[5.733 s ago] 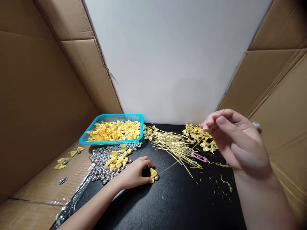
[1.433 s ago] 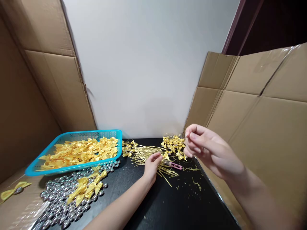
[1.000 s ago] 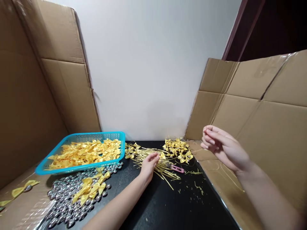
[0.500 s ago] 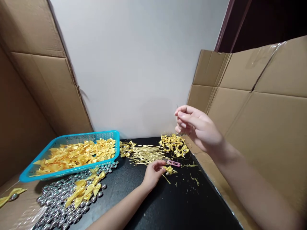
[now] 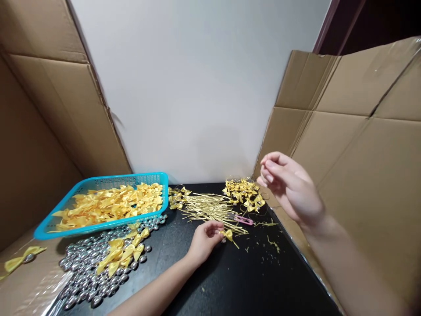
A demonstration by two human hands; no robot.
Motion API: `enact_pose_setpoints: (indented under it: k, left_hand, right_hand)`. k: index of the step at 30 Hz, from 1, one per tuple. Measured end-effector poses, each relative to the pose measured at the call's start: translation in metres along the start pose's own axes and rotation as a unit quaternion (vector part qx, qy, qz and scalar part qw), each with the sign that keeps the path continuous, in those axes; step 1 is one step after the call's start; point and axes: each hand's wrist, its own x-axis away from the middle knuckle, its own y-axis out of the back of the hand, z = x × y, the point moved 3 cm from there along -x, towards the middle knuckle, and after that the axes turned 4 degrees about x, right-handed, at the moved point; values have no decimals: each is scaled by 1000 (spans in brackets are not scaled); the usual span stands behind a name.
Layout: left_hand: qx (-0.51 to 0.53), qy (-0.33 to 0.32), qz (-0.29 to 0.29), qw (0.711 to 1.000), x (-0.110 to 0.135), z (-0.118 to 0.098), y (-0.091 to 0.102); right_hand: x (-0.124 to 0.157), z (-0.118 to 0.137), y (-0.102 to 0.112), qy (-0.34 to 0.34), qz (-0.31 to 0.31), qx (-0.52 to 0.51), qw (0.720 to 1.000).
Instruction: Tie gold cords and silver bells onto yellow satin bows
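Low over the black tabletop [image 5: 237, 281], my left hand [image 5: 204, 240] is closed, its fingertips on a small yellow ribbon bow [image 5: 228, 235] with a silvery bead. Raised well above the table on the right, my right hand [image 5: 291, 186] pinches a thin needle-like thing that barely shows at its fingertips. Any thread between the hands is too fine to make out. Just beyond my left hand lie gold twist-tie-like strips [image 5: 208, 207] and a pink-handled tool [image 5: 244, 220], perhaps thread snips.
A blue basket [image 5: 105, 226] of yellow bows stands at left. Silvery beads [image 5: 95, 272] spread before it, with loose bows [image 5: 123, 252] on top. Beaded bows [image 5: 245, 193] are heaped at the back right. Cardboard panels [image 5: 362, 175] and a pale wall [image 5: 197, 87] enclose the table.
My right hand has moved to the right, away from my left hand. My left hand has shifted slightly left with the bow, away from the pink-handled tool. The view has shifted a little.
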Motion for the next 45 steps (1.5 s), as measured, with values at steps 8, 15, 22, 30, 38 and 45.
enact_pose_setpoints:
  k: [8, 15, 22, 30, 38, 45]
  left_hand:
    - [31, 5, -27, 999, 1, -2, 11]
    - [47, 35, -34, 998, 4, 1, 14]
    - [19, 84, -33, 996, 9, -3, 10]
    - [5, 84, -20, 996, 11, -6, 7]
    - [-8, 95, -1, 995, 10, -8, 6]
    - [4, 102, 10, 995, 9, -10, 7]
  right_hand:
    - [68, -139, -7, -145, 43, 133, 980]
    - [96, -197, -12, -152, 102, 225, 957]
    - [106, -211, -9, -198, 83, 135, 967]
    - [103, -214, -10, -202, 38, 23, 978]
    - [100, -212, -13, -193, 46, -3, 980]
    - [99, -212, -11, -199, 43, -8, 979]
